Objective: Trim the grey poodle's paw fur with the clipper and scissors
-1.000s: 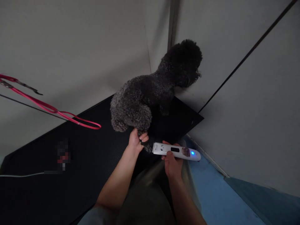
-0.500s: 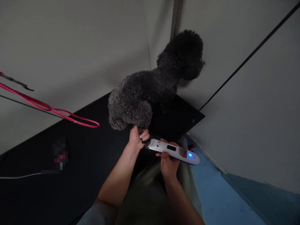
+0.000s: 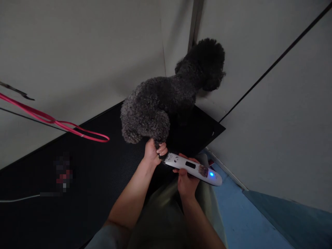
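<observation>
A curly dark grey dog (image 3: 147, 107) stands on a black ribbed table (image 3: 109, 155), facing away to the right. My left hand (image 3: 153, 152) is closed around the lower part of its near hind leg. In my right hand (image 3: 188, 181) lies a white hair clipper (image 3: 181, 161) with a lit blue light, gripped from below and at the sides. The clipper's blade end is at the dog's paw, right beside my left fingers. Most of the paw is hidden by fingers and blade, so whether the blade touches it I cannot tell.
A pink loop leash (image 3: 64, 125) hangs over the table at left. Beyond it lies a pixelated object (image 3: 63, 173) near a pale cord (image 3: 20, 200). Grey walls (image 3: 90, 45) meet behind the dog. A black diagonal rod (image 3: 275, 65) crosses the right; blue floor (image 3: 241, 214) shows below.
The dog's head has shifted slightly down. Both hands keep their grips, and the clipper's rear end sits slightly lower. The view has moved a little.
</observation>
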`<state>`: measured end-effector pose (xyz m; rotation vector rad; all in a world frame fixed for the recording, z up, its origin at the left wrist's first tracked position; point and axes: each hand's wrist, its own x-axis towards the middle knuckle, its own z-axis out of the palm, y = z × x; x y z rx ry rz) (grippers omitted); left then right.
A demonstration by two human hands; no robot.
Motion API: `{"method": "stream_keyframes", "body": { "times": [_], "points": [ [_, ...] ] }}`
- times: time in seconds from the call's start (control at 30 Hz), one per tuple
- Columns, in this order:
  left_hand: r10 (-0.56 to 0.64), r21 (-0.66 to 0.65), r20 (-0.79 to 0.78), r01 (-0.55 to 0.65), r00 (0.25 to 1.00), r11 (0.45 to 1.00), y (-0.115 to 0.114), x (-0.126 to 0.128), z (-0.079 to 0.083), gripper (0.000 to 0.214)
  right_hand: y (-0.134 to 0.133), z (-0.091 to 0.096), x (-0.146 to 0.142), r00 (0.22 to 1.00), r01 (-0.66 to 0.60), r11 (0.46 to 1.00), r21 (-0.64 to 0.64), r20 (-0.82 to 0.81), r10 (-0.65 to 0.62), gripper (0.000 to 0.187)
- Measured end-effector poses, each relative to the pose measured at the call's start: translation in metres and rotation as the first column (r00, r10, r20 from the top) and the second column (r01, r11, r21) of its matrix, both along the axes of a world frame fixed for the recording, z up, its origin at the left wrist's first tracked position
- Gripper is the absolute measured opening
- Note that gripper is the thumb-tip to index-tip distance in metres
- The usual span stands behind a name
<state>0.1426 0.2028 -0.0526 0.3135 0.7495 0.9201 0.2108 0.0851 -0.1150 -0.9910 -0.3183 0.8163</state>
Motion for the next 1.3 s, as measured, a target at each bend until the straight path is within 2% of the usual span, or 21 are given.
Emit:
{"method": "stream_keyframes", "body": {
  "times": [0.17, 0.33, 0.5, 0.7, 0.87, 1.1, 1.3],
  "points": [
    [-0.021, -0.025, 0.015, 0.021, 1.0, 0.999, 0.0, 0.001, 0.002, 0.044, -0.002, 0.001, -0.001, 0.999, -0.025, 1.0, -0.006, 0.024, 0.025, 0.053],
    [0.011, 0.007, 0.029, -0.011, 1.0, 1.0, 0.0, 0.002, 0.004, 0.039, -0.005, 0.002, -0.003, 0.993, 0.027, 0.999, 0.024, 0.114, -0.03, 0.043],
    [0.021, 0.02, 0.03, -0.021, 0.999, 1.0, -0.001, 0.005, 0.005, 0.039, -0.003, 0.007, -0.005, 0.994, 0.012, 0.998, 0.068, 0.107, -0.019, 0.047],
    [0.065, 0.029, 0.014, -0.066, 0.998, 0.997, -0.003, 0.009, 0.008, 0.036, -0.007, 0.007, -0.005, 0.996, 0.007, 0.999, 0.049, 0.087, -0.011, 0.051],
    [0.091, 0.051, 0.027, -0.092, 0.996, 0.994, -0.004, 0.01, 0.009, 0.033, -0.014, 0.005, -0.006, 0.973, 0.041, 0.996, 0.081, 0.224, -0.059, 0.043],
    [0.135, 0.113, 0.039, -0.138, 0.99, 0.984, -0.003, 0.012, 0.008, 0.032, -0.015, 0.003, -0.008, 0.953, 0.012, 0.993, 0.12, 0.301, -0.047, 0.047],
    [0.153, 0.126, 0.038, -0.156, 0.988, 0.98, -0.005, 0.015, 0.009, 0.031, -0.015, 0.01, -0.009, 0.915, 0.015, 0.988, 0.155, 0.396, -0.076, 0.045]
  ]
}}
